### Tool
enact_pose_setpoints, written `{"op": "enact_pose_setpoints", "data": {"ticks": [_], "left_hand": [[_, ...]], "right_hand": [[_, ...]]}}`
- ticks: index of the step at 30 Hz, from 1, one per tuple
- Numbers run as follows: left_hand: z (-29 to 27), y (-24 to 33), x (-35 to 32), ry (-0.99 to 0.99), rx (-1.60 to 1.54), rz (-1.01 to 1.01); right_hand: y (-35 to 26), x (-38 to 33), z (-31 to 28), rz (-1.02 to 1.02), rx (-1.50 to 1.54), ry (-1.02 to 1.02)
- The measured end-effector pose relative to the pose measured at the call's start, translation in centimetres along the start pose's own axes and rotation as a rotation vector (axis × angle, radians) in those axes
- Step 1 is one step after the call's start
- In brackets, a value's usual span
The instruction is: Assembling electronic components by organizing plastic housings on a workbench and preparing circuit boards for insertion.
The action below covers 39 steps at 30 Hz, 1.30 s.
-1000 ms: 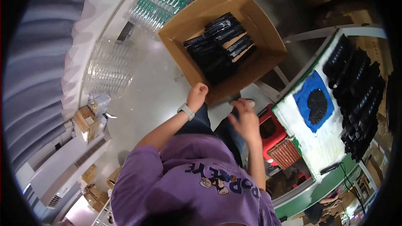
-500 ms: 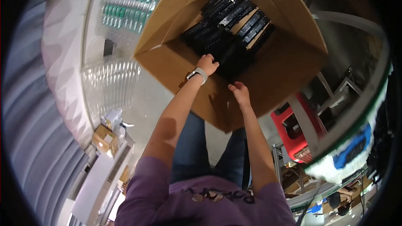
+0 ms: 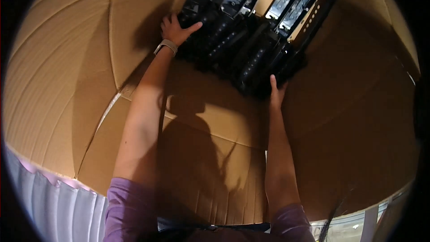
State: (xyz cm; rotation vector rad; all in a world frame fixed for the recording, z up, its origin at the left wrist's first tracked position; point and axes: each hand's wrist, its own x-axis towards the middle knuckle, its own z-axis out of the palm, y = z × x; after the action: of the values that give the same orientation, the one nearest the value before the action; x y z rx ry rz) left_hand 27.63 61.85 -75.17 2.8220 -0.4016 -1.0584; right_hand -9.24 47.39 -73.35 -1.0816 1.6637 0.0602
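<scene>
A large, brown cardboard box [image 3: 354, 125] surrounds your reach. Inside lie long, black, plastic-looking bars [image 3: 255, 56], packed close. Your left hand [image 3: 175, 30], fingers wide, and right hand [image 3: 276, 95], fingers mostly hidden, grip unclear, sit at opposite sides, seemingly to bracket the bars.

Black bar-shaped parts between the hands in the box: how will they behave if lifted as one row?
Each of the black bar-shaped parts is probably stiff: their long edges look straight. The row may shift or split, since they lie side by side as separate pieces. They might be a bit slippery, given the shiny highlights; weight is hard to tell.
</scene>
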Motion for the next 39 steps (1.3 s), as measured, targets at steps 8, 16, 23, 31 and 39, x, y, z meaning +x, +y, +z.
{"op": "enact_pose_setpoints", "data": {"ticks": [8, 16, 23, 31, 39], "left_hand": [[2.3, 1.6, -1.1, 0.037, -0.177, 0.137], [4.4, 5.1, -5.0, -0.122, -0.726, 0.183], [6.3, 5.0, -7.0, -0.174, -0.672, 0.234], [6.9, 5.8, -7.7, -0.364, -0.708, 0.246], [5.4, 5.5, -7.8, -0.677, -0.922, 0.126]], "right_hand": [[-1.0, -1.2, 2.0, 0.168, 0.248, 0.009], [1.0, 0.0, 3.1, 0.024, -0.041, 0.183], [-0.4, -1.4, 2.7, 0.083, 0.293, 0.113], [-1.0, -2.8, 5.3, 0.062, 0.536, -0.062], [-0.7, -1.8, 3.1, 0.067, 0.581, -0.283]]}}
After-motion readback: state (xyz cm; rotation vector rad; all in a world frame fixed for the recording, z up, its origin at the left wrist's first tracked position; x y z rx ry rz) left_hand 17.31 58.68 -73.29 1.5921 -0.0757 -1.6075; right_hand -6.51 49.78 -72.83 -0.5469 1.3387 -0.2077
